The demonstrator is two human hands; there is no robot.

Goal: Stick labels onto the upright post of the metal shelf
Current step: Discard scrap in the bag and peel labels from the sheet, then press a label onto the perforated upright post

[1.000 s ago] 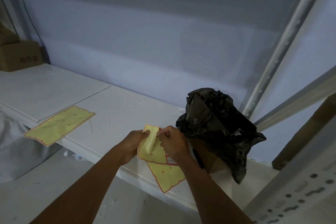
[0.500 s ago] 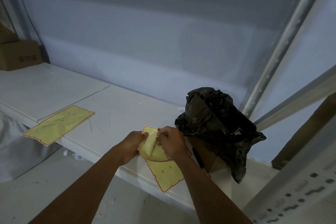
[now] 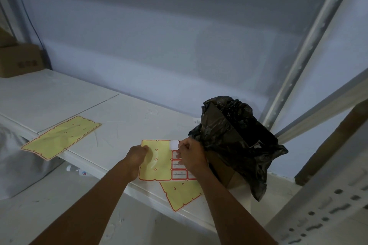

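Note:
A yellow label sheet (image 3: pixel 159 162) with red borders lies flat on the white shelf board (image 3: pixel 123 121). My left hand (image 3: pixel 139 152) pins its upper left corner. My right hand (image 3: pixel 189 154) pinches a small white label (image 3: pixel 174 145), lifted off the sheet's top edge. Several red-framed labels (image 3: pixel 178 174) remain in a column on the sheet, beside my right wrist. A perforated upright post (image 3: pixel 310 40) rises behind the black bag; another perforated post (image 3: pixel 326 213) stands close at the lower right.
A second used yellow sheet (image 3: pixel 182 193) lies under the first at the shelf's front edge. A third (image 3: pixel 61 137) overhangs the edge at left. A black plastic bag (image 3: pixel 237 141) over a cardboard box sits right of my hands. A carton (image 3: pixel 20 59) is far left.
The sheet was curled up between both hands; now it lies flat on the shelf. My right hand has peeled a white label off its top edge.

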